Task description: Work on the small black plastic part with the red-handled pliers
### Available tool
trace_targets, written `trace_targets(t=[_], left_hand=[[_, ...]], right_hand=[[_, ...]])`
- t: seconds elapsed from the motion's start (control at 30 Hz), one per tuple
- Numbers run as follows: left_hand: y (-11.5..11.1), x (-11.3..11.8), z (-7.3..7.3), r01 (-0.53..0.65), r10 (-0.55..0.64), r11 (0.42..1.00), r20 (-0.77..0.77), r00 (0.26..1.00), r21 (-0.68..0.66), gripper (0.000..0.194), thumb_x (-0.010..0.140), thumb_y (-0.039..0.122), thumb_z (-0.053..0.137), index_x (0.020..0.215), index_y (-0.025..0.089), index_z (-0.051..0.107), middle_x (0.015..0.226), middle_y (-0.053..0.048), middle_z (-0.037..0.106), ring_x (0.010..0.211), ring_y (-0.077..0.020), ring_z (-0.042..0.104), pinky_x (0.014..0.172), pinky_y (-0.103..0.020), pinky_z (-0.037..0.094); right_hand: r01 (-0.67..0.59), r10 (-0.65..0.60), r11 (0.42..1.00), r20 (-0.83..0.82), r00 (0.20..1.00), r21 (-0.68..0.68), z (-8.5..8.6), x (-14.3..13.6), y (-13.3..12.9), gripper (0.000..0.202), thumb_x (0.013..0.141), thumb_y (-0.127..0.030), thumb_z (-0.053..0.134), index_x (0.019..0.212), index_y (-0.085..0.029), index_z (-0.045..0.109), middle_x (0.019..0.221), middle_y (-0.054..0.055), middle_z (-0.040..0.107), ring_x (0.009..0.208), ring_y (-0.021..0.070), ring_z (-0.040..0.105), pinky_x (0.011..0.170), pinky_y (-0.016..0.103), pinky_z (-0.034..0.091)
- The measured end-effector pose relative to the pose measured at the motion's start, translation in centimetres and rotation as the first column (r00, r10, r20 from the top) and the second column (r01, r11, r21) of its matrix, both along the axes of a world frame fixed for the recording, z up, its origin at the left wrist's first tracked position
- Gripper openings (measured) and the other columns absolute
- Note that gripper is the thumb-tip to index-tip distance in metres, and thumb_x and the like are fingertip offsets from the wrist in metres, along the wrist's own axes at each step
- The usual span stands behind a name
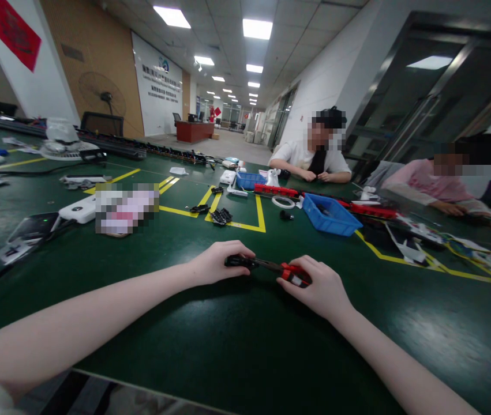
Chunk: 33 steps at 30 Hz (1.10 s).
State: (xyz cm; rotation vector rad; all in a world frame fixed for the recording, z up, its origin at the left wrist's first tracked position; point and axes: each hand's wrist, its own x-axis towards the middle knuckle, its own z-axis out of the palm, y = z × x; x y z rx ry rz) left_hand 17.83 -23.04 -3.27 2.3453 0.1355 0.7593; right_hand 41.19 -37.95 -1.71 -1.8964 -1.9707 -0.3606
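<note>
My left hand is closed round a small black part, held just above the green table near its middle. My right hand grips a red-and-black-handled tool. The tool's narrow metal end points left and meets the black part, or overlaps it in view; whether it is a screwdriver or slim pliers is hard to make out. Beyond my hands lie similar-looking black pieces: a cluster, another piece to its left and a smaller one farther back. My fingers partly hide both held things.
A blue bin stands right of centre, a small black round piece beside it. Phone and white power bank lie left. Yellow tape marks the green table. Two people sit across, right.
</note>
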Motion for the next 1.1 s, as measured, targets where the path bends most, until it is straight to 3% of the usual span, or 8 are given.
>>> trace_targets(t=[0.3,0.9,1.1], left_hand=[[-0.2,-0.1,0.2,-0.023,0.024,0.999,0.018,1.000,-0.042,0.030,0.082,0.027,0.068,0.109,0.015,0.063,0.106,-0.007,0.066,0.097,-0.0184,0.063,0.088,-0.033,0.050],[-0.1,0.2,0.2,0.058,-0.043,0.993,-0.141,0.989,0.104,0.030,0.080,0.022,0.069,0.109,0.018,0.063,0.101,-0.005,0.066,0.094,-0.0182,0.062,0.086,-0.031,0.047],[0.0,0.2,-0.3,0.023,-0.022,1.000,-0.124,0.992,0.010,0.038,0.078,0.021,0.070,0.114,0.017,0.059,0.109,-0.007,0.060,0.097,-0.0180,0.060,0.086,-0.030,0.049]], right_hand=[[-0.013,0.013,1.000,-0.079,0.997,-0.003,-0.2,0.0,0.0,0.036,0.079,-0.058,0.059,0.086,-0.023,0.060,0.083,0.003,0.065,0.066,0.0166,0.059,0.055,0.030,0.045],[-0.086,0.085,0.996,0.147,0.985,0.002,-0.1,1.1,0.3,0.041,0.077,-0.054,0.060,0.098,-0.019,0.061,0.095,0.007,0.064,0.080,0.0193,0.060,0.071,0.033,0.041],[-0.103,0.092,0.993,0.167,0.982,0.059,-0.2,1.4,0.4,0.044,0.077,-0.053,0.061,0.103,-0.017,0.061,0.101,0.010,0.061,0.090,0.0237,0.057,0.077,0.036,0.043]])
